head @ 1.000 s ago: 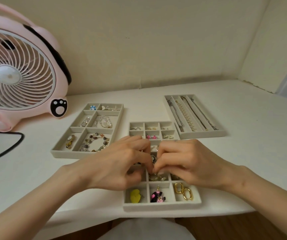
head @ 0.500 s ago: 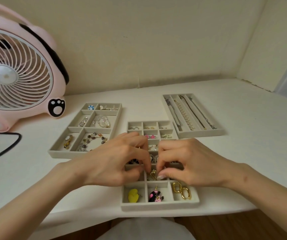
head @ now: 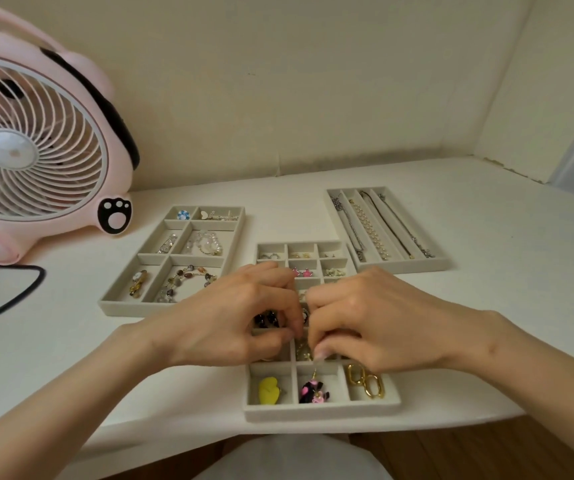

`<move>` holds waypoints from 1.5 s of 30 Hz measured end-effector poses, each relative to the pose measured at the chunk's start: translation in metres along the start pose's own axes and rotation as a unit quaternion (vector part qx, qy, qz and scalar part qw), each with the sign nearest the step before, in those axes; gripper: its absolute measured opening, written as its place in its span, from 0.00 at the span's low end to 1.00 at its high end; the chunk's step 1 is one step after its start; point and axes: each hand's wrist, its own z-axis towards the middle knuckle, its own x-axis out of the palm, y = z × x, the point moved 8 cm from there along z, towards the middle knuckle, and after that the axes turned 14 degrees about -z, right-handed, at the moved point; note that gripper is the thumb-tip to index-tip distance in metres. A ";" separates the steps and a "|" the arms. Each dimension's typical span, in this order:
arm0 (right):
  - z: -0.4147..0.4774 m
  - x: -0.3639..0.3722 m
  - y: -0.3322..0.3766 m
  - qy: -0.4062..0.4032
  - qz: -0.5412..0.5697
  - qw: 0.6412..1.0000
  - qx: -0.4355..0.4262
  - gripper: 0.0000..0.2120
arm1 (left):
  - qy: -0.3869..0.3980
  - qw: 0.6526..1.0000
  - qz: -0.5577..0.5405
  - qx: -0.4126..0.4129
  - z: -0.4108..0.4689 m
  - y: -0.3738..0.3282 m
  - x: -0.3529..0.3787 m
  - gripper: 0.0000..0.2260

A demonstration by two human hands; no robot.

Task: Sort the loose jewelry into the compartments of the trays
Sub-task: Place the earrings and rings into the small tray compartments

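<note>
Three grey trays lie on the white desk. Over the middle of the small-compartment tray [head: 320, 412], my left hand [head: 233, 320] and my right hand [head: 372, 323] meet, fingertips curled down into a centre compartment holding small gold jewelry [head: 302, 353]. The fingers pinch at something tiny there; what exactly is hidden. The front row holds a yellow heart piece [head: 268, 390], a black-and-pink earring [head: 312, 392] and gold oval hoops [head: 366, 380]. Pink star earrings [head: 302, 272] sit further back.
A bracelet tray [head: 119, 306] lies at the left, a long necklace tray [head: 399, 266] at the back right. A pink fan [head: 36, 140] with a black cable [head: 8, 303] stands far left. The desk's front edge runs just below the near tray.
Both hands have stayed over the middle tray; the fingertips have dipped lower, into the compartment with the gold pieces. The camera view shifted slightly.
</note>
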 end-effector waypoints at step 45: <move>-0.004 0.008 -0.033 0.007 0.139 0.975 0.173 0.06 | -0.011 1.000 -0.008 -0.007 -0.007 0.004 -0.004 0.08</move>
